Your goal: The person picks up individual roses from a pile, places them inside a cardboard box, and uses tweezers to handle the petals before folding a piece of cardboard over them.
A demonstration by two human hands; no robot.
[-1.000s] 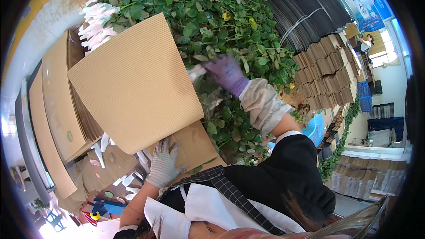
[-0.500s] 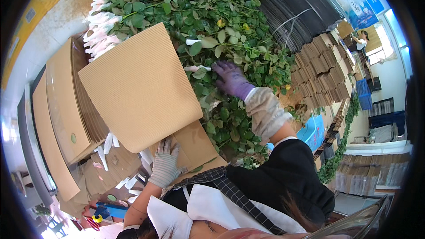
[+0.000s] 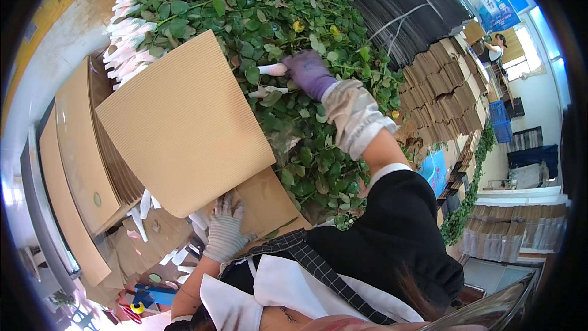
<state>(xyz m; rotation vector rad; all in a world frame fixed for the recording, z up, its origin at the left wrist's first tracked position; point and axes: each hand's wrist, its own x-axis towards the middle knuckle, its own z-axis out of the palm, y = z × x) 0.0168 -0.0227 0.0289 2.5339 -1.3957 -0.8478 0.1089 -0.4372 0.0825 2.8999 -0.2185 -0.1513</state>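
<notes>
My right hand (image 3: 309, 73), in a purple glove with a beige sleeve cover, is closed around a rose (image 3: 273, 69) just behind its white-sleeved bud. A second sleeved rose (image 3: 268, 91) lies just below it among the leaves. My left hand (image 3: 225, 227), in a striped pale glove, rests with fingers stretched at the lower edge of a corrugated cardboard sheet (image 3: 187, 125). Its palm lies by a flat brown sheet (image 3: 269, 202) under that cardboard. The left fingertips are partly hard to make out.
A big heap of leafy rose stems (image 3: 263, 12) fills the far side, with white-sleeved buds (image 3: 128, 43) at its left. Brown cardboard (image 3: 82, 147) stands at left. Black sheets (image 3: 398, 6) and stacked cardboard (image 3: 441, 92) stand at right. Red scissors (image 3: 130, 312) lie lower left. Another person (image 3: 496, 49) works far off.
My right hand has moved up and left over the stems and closed on a sleeved rose; before, its fingers were spread over the leaves. My left hand stays at the cardboard's edge.
</notes>
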